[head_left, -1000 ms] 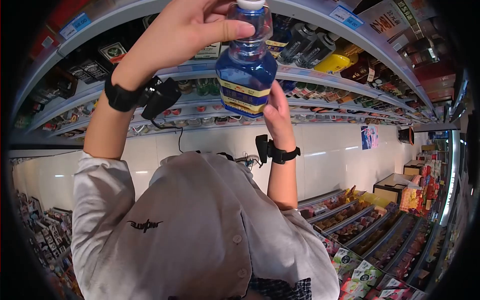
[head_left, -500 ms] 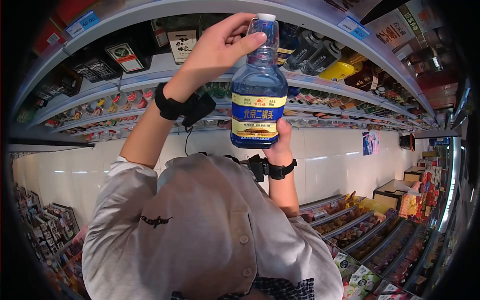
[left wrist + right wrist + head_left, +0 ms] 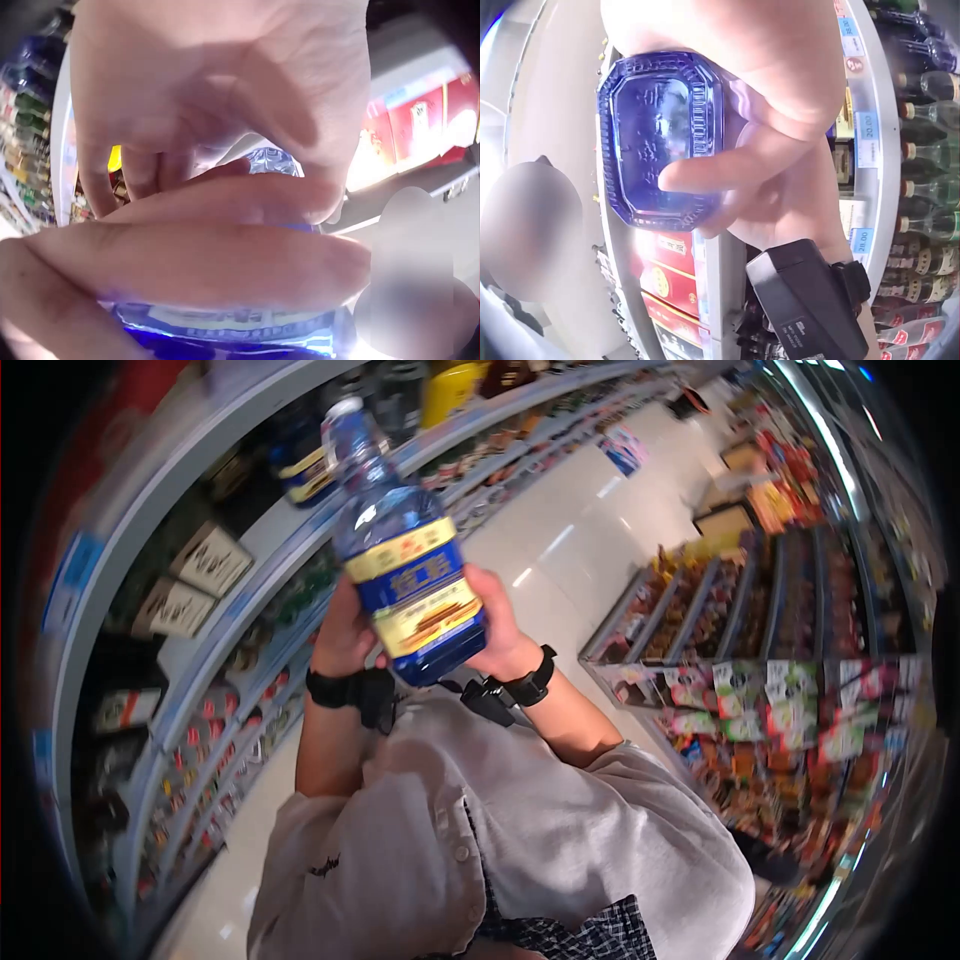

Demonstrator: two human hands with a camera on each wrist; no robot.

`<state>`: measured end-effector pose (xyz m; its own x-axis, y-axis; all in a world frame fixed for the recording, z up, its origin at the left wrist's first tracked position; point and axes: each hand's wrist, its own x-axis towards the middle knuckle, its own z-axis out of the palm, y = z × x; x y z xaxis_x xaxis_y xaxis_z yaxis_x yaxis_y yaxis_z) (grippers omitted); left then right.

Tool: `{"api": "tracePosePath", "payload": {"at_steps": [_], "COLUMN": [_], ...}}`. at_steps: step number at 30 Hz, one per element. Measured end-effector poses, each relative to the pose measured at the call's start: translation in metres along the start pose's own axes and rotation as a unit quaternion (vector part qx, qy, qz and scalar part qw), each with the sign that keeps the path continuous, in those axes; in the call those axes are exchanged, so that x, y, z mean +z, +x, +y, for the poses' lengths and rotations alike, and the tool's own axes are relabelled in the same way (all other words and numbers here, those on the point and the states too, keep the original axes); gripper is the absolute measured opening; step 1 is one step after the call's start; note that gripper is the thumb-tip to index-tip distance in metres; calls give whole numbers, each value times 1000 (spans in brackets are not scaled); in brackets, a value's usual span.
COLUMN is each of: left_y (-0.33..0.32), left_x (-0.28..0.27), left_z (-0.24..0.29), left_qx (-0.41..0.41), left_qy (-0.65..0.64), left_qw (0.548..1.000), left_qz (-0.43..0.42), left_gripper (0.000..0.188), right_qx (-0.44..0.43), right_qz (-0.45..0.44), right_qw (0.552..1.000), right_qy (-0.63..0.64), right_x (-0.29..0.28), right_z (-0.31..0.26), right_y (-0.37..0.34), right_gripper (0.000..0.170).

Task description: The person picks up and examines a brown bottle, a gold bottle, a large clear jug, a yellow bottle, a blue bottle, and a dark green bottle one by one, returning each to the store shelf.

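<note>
A blue glass liquor bottle [image 3: 415,585] with a yellow-and-blue label and a white cap [image 3: 346,408] is held up before the chest, its neck leaning to the upper left. My right hand [image 3: 497,622] grips its lower right side, thumb along the label edge. On the other side, my left hand [image 3: 343,630] holds the lower body, its fingers mostly hidden behind the glass. The right wrist view shows the embossed bottle base [image 3: 652,135] with a finger lying across it. In the left wrist view, fingers [image 3: 225,262] cross in front of the bottle [image 3: 240,341].
Curved shelves of bottles run along the left, with boxed bottles [image 3: 212,560] and a similar blue bottle [image 3: 303,472] on one. A price tag [image 3: 75,575] sits on the shelf edge. To the right stands a rack of snack packets [image 3: 790,695], beyond the pale floor [image 3: 540,550].
My left hand has left the bottle's neck and come down to its lower body. The bottle now tilts left, and the head view has turned, bringing the snack rack higher.
</note>
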<state>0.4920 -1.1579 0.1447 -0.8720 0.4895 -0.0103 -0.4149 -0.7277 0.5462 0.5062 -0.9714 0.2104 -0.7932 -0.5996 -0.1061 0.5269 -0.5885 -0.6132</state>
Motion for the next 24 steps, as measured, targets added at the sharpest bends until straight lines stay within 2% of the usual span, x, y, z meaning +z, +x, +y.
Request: {"api": "tracePosePath", "payload": {"at_steps": [2, 3, 4, 6, 8, 9, 12, 14, 16, 19, 24], "left_y": [23, 36, 48, 58, 80, 92, 117, 131, 143, 152, 167], "left_x": [21, 26, 29, 46, 60, 66, 74, 83, 96, 137, 213], "left_z": [-24, -27, -29, -49, -69, -80, -109, -131, -153, -179, -223], "left_qx": [74, 51, 28, -26, -84, -106, -146, -154, -204, -235, -297], "left_qy": [-26, -20, -20, -69, -72, -64, -35, -11, -2, -18, -119], "left_qw": [996, 991, 981, 983, 967, 959, 944, 943, 930, 923, 867], "left_qz": [-50, -122, -191, -168, -231, -255, -295, -294, -306, -304, -381], "left_gripper": [95, 99, 102, 102, 103, 103, 103, 103, 102, 99, 103], "right_qx": [-47, -57, -63, -51, -83, -153, -187, -216, -209, -267, -304], "right_qz": [85, 62, 138, 183, 237, 265, 336, 353, 353, 357, 371], "right_qw": [993, 994, 980, 965, 934, 905, 865, 853, 866, 855, 832], "right_qy": [-66, -72, -129, -181, -255, -295, -322, -317, -286, -267, -277], "right_x": [-4, -3, 5, -12, -9, -16, -10, -12, -7, -14, -40], "right_z": [-3, -11, -14, -19, -31, -28, -35, -43, -54, -62, -72], "right_y": [-15, -27, -38, -62, -88, -97, -134, -159, -185, -213, -267], "right_gripper": [70, 65, 68, 66, 63, 63, 59, 58, 58, 59, 64]}}
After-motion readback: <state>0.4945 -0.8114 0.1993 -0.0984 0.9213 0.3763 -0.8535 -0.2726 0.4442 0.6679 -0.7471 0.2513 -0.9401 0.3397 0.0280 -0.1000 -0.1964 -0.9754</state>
